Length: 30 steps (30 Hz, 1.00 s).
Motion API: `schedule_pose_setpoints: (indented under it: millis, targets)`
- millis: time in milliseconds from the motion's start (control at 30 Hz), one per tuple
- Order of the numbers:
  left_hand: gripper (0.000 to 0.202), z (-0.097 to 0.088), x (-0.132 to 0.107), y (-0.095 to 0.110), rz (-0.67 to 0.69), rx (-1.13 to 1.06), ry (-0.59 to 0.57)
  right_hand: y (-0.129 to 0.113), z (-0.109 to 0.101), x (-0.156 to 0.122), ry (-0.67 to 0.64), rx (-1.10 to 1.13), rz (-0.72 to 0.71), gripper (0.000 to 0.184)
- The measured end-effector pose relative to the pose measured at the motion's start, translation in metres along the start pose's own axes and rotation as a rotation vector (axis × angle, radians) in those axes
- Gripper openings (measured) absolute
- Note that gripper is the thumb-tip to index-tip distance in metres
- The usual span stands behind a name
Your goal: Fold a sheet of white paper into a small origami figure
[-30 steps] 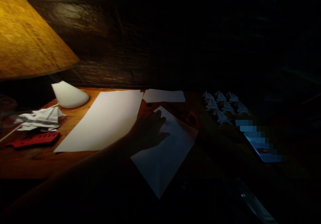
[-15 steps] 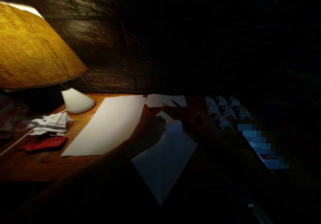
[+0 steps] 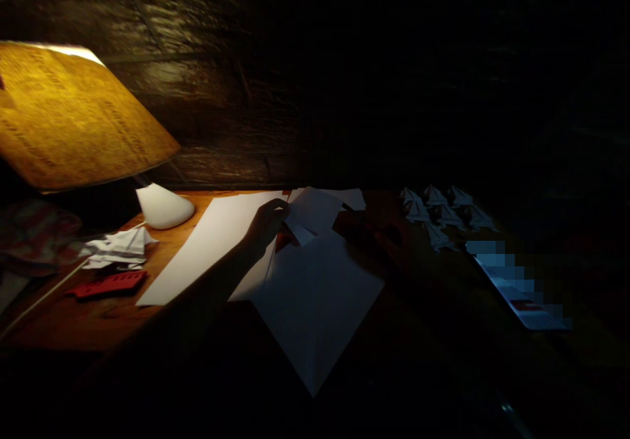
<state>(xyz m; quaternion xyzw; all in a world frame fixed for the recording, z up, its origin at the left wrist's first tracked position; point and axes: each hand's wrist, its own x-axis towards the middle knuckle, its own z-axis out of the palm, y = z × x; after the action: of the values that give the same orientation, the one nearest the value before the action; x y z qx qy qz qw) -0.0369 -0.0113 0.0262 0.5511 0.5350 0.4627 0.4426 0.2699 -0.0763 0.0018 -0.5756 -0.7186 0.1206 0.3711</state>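
Note:
My left hand (image 3: 268, 221) has its fingers closed on a small strip of paper (image 3: 299, 230) above the far part of a white sheet. That sheet of paper (image 3: 315, 301) lies with one corner pointing toward me, a faint crease down its middle. In deep shadow at its right edge, my right hand (image 3: 398, 239) is wrapped round scissors (image 3: 359, 214), their dark blade pointing away and left. Most of the right hand's fingers are lost in the dark.
White paper (image 3: 191, 255) lies left of the sheet, with more paper (image 3: 355, 197) behind. A lamp (image 3: 165, 208), crumpled-looking folded paper (image 3: 118, 249) and a red object (image 3: 111, 284) stand left. Several folded paper shapes (image 3: 447, 216) and a partly blurred phone-like slab (image 3: 522, 304) are right.
My left hand has moved left and away from the sheet, with the paper strip in it. The sheet's far part now shows more fully. The right hand stays close by with the scissors.

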Motion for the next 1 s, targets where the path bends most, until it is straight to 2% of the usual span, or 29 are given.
schedule_pose_setpoints:
  millis: [133,233,300,433,500,600,667,733,800,900,1000]
  targets:
    - [0.019,-0.008,0.012,-0.001,0.031,-0.044,0.129,-0.002,0.0,-0.003,-0.074,-0.023,-0.019,0.017]
    - [0.02,-0.013,0.019,-0.006,0.061,-0.155,0.213,-0.001,0.002,-0.004,-0.109,-0.049,-0.017,0.017]
    - [0.021,-0.015,0.023,-0.009,0.096,-0.193,0.26,-0.002,0.002,-0.003,-0.071,-0.035,-0.024,0.017]
    - [0.022,-0.02,0.032,-0.008,0.221,-0.117,0.379,-0.004,-0.003,0.0,0.071,-0.008,0.03,0.019]
    - [0.019,-0.021,0.038,-0.001,0.24,-0.083,0.416,-0.005,-0.006,0.001,0.112,0.0,0.055,0.02]
    - [0.011,-0.02,0.05,0.02,0.235,0.026,0.411,-0.003,-0.009,0.003,0.146,-0.006,0.066,0.023]
    - [0.009,-0.017,0.059,0.037,0.34,0.201,0.443,0.0,-0.01,0.003,0.138,-0.05,0.063,0.022]
    - [0.009,-0.011,0.068,0.051,0.487,0.407,0.517,0.002,-0.009,0.003,0.072,-0.119,0.054,0.02]
    - [0.011,-0.001,0.076,0.059,0.562,0.548,0.546,0.002,-0.008,0.001,-0.041,-0.17,0.028,0.018]
    - [0.006,0.02,0.084,0.062,0.65,0.683,0.515,-0.004,-0.007,-0.002,-0.202,-0.182,-0.035,0.015]
    - [0.003,0.043,0.087,0.058,0.684,0.763,0.45,-0.011,-0.009,-0.005,-0.292,-0.164,-0.042,0.014]
